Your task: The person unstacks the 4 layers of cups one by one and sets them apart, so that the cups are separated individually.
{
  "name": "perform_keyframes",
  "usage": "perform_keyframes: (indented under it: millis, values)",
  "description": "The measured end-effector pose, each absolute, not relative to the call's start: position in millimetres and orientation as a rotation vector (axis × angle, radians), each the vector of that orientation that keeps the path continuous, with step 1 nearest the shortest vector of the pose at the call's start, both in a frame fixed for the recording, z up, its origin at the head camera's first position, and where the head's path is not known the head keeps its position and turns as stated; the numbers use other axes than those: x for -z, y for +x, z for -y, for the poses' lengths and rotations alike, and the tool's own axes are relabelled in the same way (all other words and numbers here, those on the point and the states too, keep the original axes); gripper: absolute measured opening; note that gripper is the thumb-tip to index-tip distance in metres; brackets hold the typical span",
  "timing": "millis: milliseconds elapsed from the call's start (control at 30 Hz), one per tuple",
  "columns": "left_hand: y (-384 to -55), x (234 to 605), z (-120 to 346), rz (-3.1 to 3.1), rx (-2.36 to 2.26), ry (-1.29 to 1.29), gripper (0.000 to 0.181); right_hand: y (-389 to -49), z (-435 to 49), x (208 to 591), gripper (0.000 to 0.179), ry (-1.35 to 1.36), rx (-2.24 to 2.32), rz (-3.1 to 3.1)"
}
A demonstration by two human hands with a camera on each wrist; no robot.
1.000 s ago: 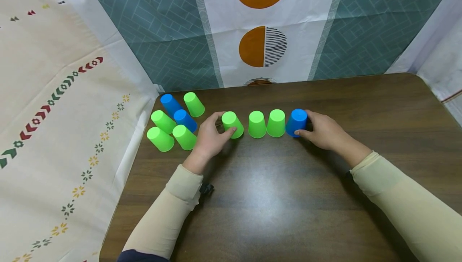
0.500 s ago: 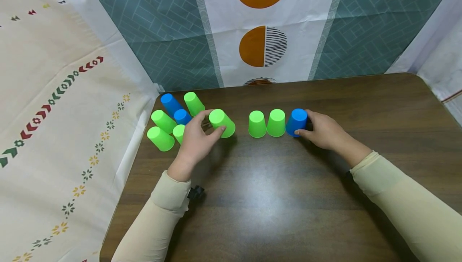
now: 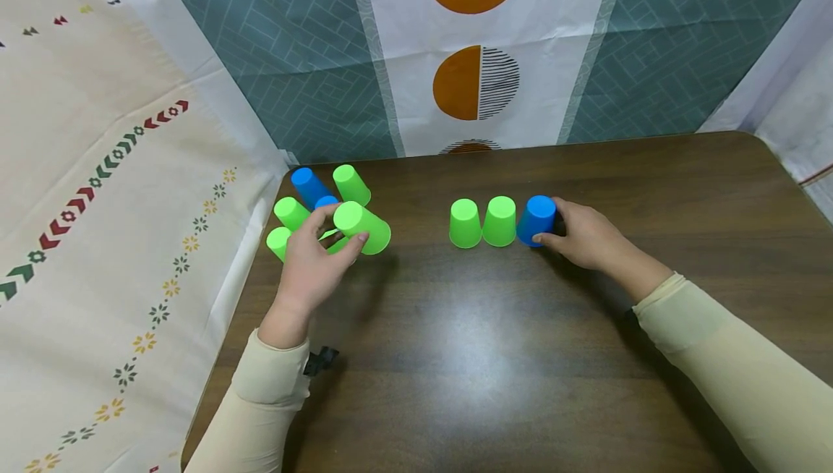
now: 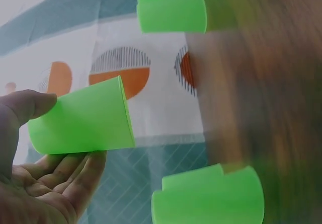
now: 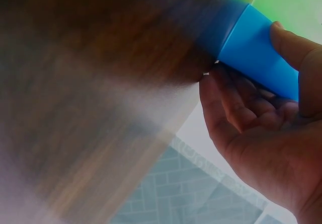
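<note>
Left hand (image 3: 311, 265) grasping green cup (image 3: 366, 230) above table (image 3: 455, 328), partly hiding cup cluster (image 3: 351, 184). Right hand (image 3: 583, 237) gripping upright blue cup (image 3: 535, 218) beside two green cups (image 3: 499, 223). Circle-printed cloth (image 3: 478, 83) behind.

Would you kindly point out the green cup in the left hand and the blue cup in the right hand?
Held green cup (image 4: 83, 118), left wrist view: its side.
Held blue cup (image 3: 535, 223), head view: its side.
</note>
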State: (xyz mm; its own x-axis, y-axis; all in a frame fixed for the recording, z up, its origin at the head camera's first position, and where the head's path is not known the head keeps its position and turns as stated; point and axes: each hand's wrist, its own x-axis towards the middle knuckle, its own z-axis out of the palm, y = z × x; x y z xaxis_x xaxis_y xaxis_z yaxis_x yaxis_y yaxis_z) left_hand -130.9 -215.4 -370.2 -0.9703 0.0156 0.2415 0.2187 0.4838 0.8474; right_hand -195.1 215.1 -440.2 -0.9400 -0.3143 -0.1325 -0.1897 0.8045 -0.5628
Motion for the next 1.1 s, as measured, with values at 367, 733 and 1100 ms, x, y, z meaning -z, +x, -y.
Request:
perform_keyframes:
  millis: [367,733,1100]
  values:
    - [-116,356,256,2.453,1.416,-0.011,0.053,-195,-214,440,0.075,-0.389,0.828,-2.768]
    - [-103,347,295,2.376,1.382,0.146,0.049,-195,-214,440,0.075,-0.392,0.826,-2.765]
    - [-101,362,324,2.515,1.346,0.236,0.047,-197,-215,442,0.076,-0.379,0.823,-2.764]
